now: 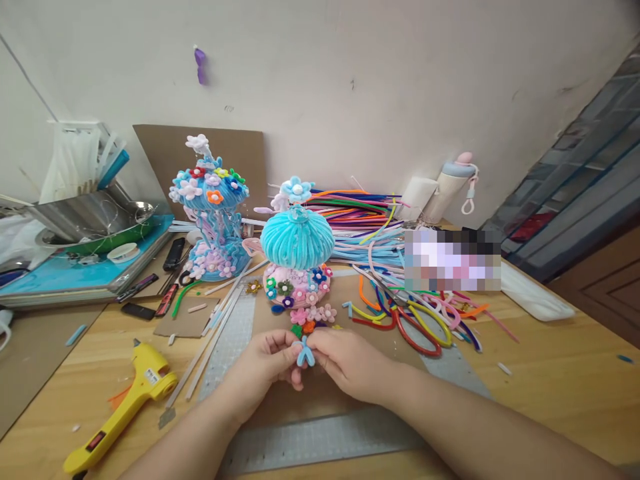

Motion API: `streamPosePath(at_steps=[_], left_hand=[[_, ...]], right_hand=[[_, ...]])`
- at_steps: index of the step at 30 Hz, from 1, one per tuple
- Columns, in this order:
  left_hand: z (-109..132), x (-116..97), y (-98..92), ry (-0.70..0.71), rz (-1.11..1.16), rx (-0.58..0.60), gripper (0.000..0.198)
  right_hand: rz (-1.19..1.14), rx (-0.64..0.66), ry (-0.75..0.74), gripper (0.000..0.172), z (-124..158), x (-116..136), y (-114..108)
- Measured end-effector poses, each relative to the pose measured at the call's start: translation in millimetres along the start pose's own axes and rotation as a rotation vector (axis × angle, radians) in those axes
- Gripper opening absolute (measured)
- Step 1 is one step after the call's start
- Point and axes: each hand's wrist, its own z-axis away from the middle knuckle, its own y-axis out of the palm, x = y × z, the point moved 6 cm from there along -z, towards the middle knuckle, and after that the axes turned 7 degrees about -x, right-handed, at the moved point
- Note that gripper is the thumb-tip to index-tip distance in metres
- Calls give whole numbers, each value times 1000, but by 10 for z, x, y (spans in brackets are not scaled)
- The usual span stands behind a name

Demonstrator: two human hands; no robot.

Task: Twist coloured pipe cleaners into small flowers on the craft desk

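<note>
A small light-blue looped pipe-cleaner piece is pinched between the fingertips of my left hand and my right hand, above a brown cardboard sheet. Just beyond my hands lie small fuzzy flowers in pink, orange and green. Behind them, a turquoise fuzzy dome stands over a pink base dotted with colourful flowers. To its left rises a taller blue jellyfish-like figure with flowers on its cap and base.
On the left lie a yellow glue gun and thin white sticks, with a metal bowl farther back. Scissors with red and yellow handles rest at right among pipe cleaners. A bottle stands by the wall.
</note>
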Motion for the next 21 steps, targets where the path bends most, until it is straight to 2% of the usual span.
streamPosePath(at_steps=[5, 8, 10, 12, 14, 17, 21], left_hand=[[31, 98, 25, -183, 54, 199, 19], [17, 124, 47, -212, 79, 209, 19], [-18, 89, 25, -130, 66, 111, 21], [-40, 7, -31, 37, -20, -48, 24], [-20, -93, -49, 229, -203, -152, 25], [41, -182, 9, 419, -548, -173, 18], [94, -203, 50, 502, -875, -186, 17]], right_hand=[[-197, 98, -153, 20, -2, 142, -52], [-268, 63, -83, 18, -7, 86, -4], [-235, -86, 46, 18, -12, -34, -7], [-155, -209, 147, 20, -2, -134, -16], [-72, -282, 200, 21, 5, -185, -33], [-23, -282, 191, 20, -4, -173, -33], [2, -217, 158, 19, -10, -132, 21]])
